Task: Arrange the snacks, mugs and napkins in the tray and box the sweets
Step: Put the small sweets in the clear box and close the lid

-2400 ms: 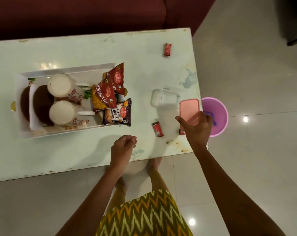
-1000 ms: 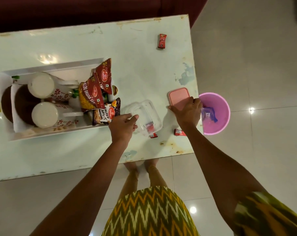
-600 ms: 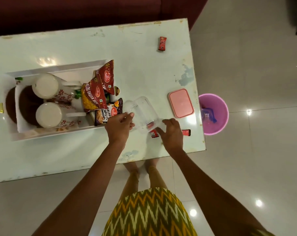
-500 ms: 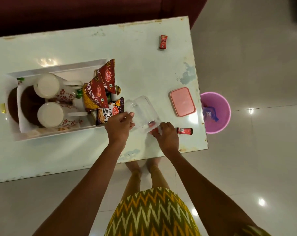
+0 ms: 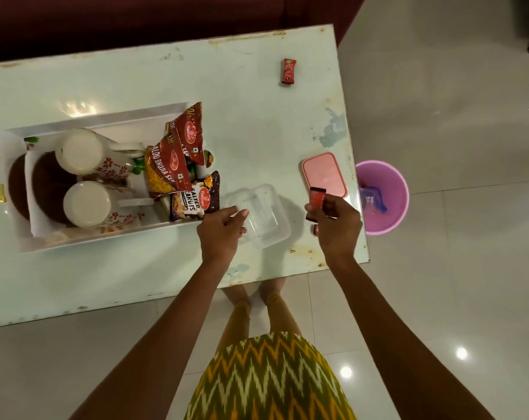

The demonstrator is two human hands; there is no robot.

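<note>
A clear plastic box (image 5: 264, 216) stands open on the pale table, and my left hand (image 5: 222, 231) grips its left rim. Held up just right of the box is a small red sweet (image 5: 317, 197), pinched in my right hand (image 5: 334, 224). Another red sweet (image 5: 315, 229) peeks out on the table under that hand. A third red sweet (image 5: 288, 71) lies far back on the table. The pink lid (image 5: 323, 174) rests flat near the right edge. The white tray (image 5: 105, 122) at left holds two floral mugs (image 5: 84, 177), snack packets (image 5: 178, 165) and brown napkins (image 5: 48, 183).
A pink bucket (image 5: 384, 198) with a wrapper inside stands on the floor right of the table (image 5: 105, 283). A dark red sofa (image 5: 136, 19) runs behind the table. My feet are at the table's near edge.
My right hand left the pink lid, came to the near side of the box, picked up a red sweet and lifted it to the right. My left hand stays on the box.
</note>
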